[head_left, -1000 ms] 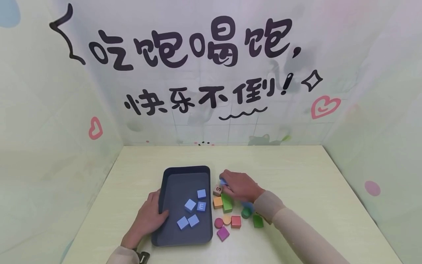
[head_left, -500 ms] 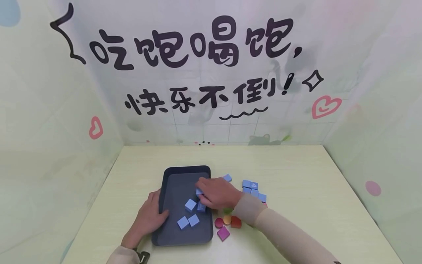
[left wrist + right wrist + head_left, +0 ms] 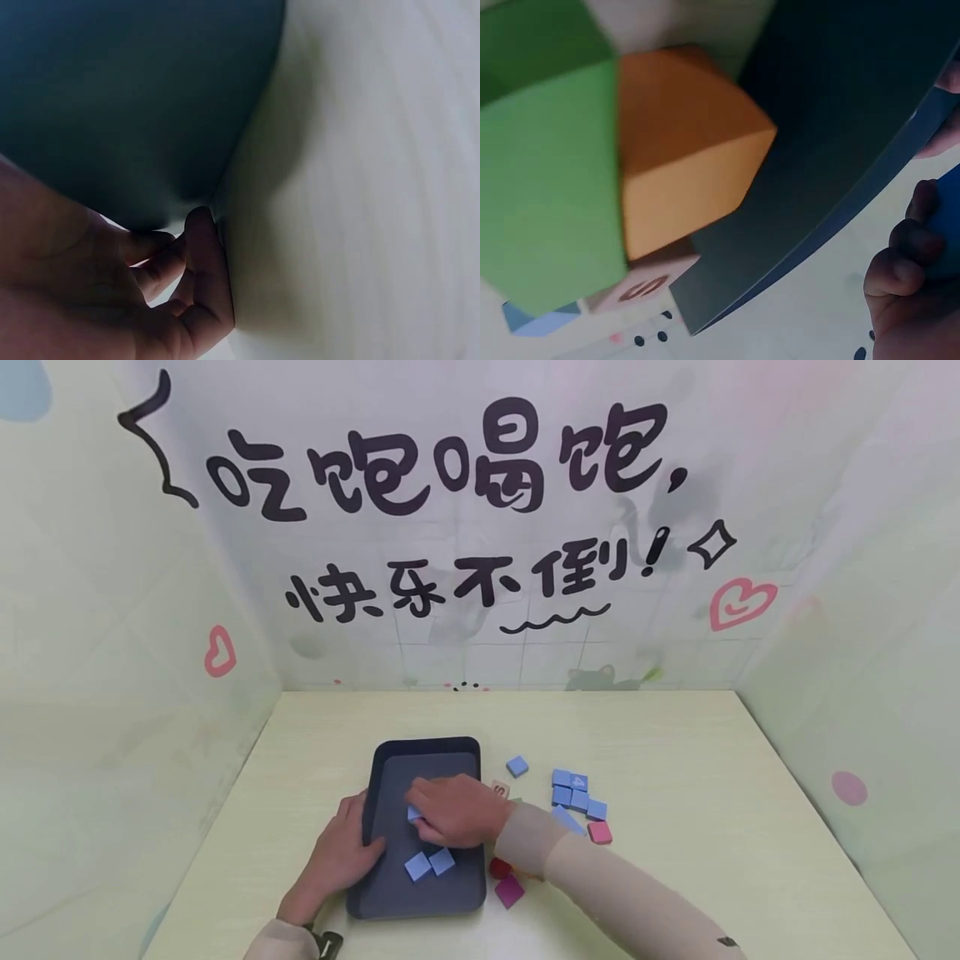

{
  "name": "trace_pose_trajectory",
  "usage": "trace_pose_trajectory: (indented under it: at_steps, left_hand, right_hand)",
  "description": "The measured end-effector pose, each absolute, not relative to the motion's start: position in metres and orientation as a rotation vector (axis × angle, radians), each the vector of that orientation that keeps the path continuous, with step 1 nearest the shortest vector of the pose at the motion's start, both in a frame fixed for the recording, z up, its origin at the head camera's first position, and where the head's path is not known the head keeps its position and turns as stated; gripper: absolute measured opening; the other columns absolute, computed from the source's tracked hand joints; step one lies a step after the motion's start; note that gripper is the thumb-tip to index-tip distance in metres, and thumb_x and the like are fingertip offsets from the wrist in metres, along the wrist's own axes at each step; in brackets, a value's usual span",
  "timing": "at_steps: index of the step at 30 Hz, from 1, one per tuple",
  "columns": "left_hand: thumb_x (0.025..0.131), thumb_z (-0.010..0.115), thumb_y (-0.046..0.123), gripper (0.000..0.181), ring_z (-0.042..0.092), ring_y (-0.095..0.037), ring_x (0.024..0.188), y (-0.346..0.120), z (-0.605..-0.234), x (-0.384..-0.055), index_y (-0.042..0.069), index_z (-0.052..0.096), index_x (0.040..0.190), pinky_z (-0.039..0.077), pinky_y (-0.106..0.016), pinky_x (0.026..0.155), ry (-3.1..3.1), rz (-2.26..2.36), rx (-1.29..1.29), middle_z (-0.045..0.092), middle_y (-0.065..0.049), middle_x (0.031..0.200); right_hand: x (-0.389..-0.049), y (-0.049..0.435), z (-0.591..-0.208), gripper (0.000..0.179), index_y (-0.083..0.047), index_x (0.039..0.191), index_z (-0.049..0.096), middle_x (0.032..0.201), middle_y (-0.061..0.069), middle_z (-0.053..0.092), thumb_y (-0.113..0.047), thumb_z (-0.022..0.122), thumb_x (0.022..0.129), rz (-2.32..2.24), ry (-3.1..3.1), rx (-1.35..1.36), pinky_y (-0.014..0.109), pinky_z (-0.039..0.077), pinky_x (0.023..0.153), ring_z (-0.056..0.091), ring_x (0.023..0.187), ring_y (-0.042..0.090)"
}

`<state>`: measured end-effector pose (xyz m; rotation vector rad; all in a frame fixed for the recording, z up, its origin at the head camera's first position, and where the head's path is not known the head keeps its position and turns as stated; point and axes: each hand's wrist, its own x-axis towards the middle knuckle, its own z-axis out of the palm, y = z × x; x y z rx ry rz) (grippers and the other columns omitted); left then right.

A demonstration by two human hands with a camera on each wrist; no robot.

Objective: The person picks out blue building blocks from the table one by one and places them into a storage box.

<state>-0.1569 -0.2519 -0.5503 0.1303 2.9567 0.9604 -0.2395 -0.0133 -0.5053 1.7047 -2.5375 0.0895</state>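
My right hand is over the dark grey tray, pinching a light blue block between thumb and fingers. Part of that block also shows in the right wrist view, a blue face against the curled fingers. Just below the hand, two blue blocks lie close together on the tray floor; the other blocks there are hidden under the hand. At the tray's left side my left hand grips the edge, thumb over the rim. Its fingers reach along the outer wall in the left wrist view.
Right of the tray stand a green block, an orange block and a wooden block marked S. A lone blue block, a blue cluster, a pink block and a purple block lie on the table.
My right hand has carried a blue block from the pile right of the tray leftward over the rim, then farther toward the tray's middle. My left hand has stayed on the tray.
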Motion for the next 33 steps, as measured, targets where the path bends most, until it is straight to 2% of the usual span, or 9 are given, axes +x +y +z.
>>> trace_pose_trajectory:
  at_steps: [7, 13, 23, 30, 33]
  left_hand:
    - [0.095, 0.075, 0.017, 0.083, 0.058, -0.052, 0.132, -0.251, -0.55, -0.157, -0.011, 0.037, 0.163, 0.051, -0.066, 0.107, 3.003, 0.949, 0.162, 0.048, -0.033, 0.154]
    - [0.095, 0.074, 0.019, 0.081, 0.06, -0.051, 0.128, -0.25, -0.547, -0.157, -0.011, 0.039, 0.162, 0.053, -0.065, 0.104, 3.012, 0.946, 0.173, 0.049, -0.033, 0.152]
    - [0.09, 0.073, 0.015, 0.081, 0.062, -0.05, 0.122, -0.249, -0.548, -0.156, -0.012, 0.041, 0.159, 0.054, -0.066, 0.098, 3.048, 0.946, 0.185, 0.051, -0.033, 0.148]
    - [0.094, 0.071, 0.016, 0.081, 0.059, -0.052, 0.128, -0.249, -0.548, -0.157, -0.011, 0.037, 0.162, 0.052, -0.067, 0.104, 3.006, 0.928, 0.155, 0.047, -0.034, 0.153]
    - [0.093, 0.071, 0.017, 0.08, 0.06, -0.052, 0.127, -0.251, -0.553, -0.158, -0.011, 0.039, 0.161, 0.052, -0.068, 0.103, 3.03, 0.932, 0.178, 0.048, -0.034, 0.152]
  right_hand:
    - [-0.233, -0.029, -0.512, 0.028, -0.014, 0.132, 0.066, 0.109, -0.004, 0.06, -0.031, 0.057, 0.112, -0.018, -2.462, 1.762, 0.022, 0.054, 0.074, 0.057, 0.089, 0.008]
    - [-0.227, -0.04, -0.512, 0.026, -0.02, 0.134, 0.069, 0.118, -0.006, 0.064, -0.032, 0.057, 0.114, -0.192, -2.386, 1.786, 0.025, 0.054, 0.086, 0.058, 0.1, 0.01]
    - [-0.221, -0.045, -0.522, 0.024, -0.029, 0.134, 0.071, 0.121, -0.012, 0.064, -0.037, 0.056, 0.116, -0.305, -2.363, 1.766, 0.023, 0.051, 0.08, 0.055, 0.1, 0.007]
    - [-0.221, -0.044, -0.523, 0.026, -0.032, 0.136, 0.072, 0.121, -0.011, 0.06, -0.039, 0.061, 0.114, -0.302, -2.42, 1.778, 0.022, 0.051, 0.081, 0.053, 0.101, 0.005]
    - [-0.222, -0.043, -0.524, 0.029, -0.034, 0.139, 0.072, 0.124, -0.01, 0.059, -0.042, 0.063, 0.113, -0.305, -2.418, 1.778, 0.021, 0.052, 0.082, 0.053, 0.103, 0.006]
